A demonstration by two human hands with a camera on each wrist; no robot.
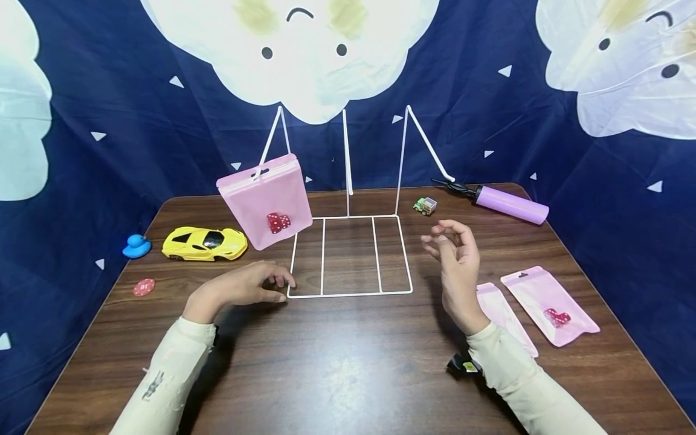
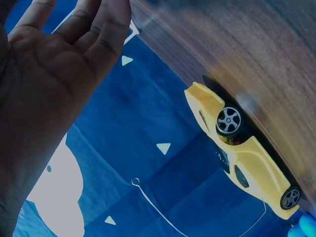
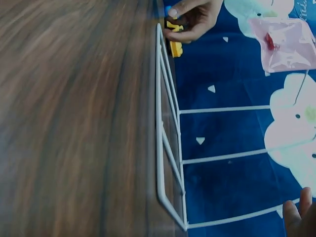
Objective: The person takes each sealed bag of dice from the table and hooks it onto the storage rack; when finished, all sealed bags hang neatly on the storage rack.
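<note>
The cream right sleeve (image 1: 535,383) leads to my right grip (image 1: 459,272), empty, loosely spread like my left grip (image 1: 244,284) beside the wire rack (image 1: 350,295), and nearer the outer pink zip pouch (image 1: 544,296) rightward, its long axis slanting toward the tabletop's (image 1: 272,374) near right corner.

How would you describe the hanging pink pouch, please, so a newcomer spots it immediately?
On the brown table stands a three-hooked white wire rack. From its leftmost hook in the head view hangs the pink pouch, red dice visible. Only this one hangs; the other two pink pouches lie on the table.
</note>
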